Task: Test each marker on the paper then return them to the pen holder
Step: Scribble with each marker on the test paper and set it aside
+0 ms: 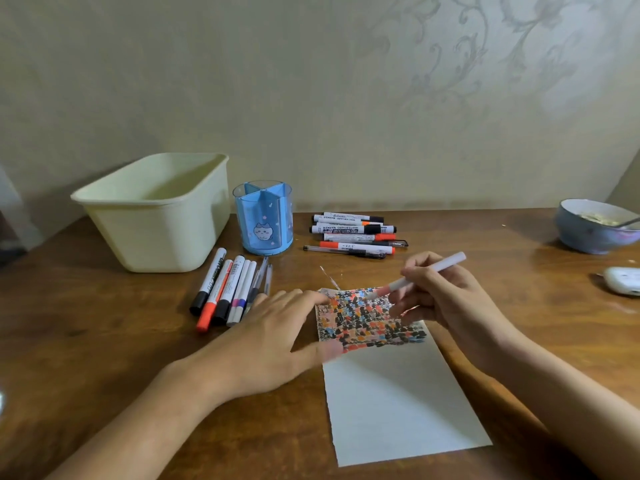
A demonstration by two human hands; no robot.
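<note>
A white marker [420,275] is pinched in the right hand [446,299], tip over the paper [391,393]. The paper's left edge is pressed by the flat, spread left hand [277,337].

blue pen holder [263,223], cream bin [156,216]

Left of the pen holder [263,223], one cream bin [156,213] and seven pens [228,292] are lying; right of it, about seven markers [353,233], one bowl [595,225]; before it, one paper [391,375], one marker [419,275].
</note>
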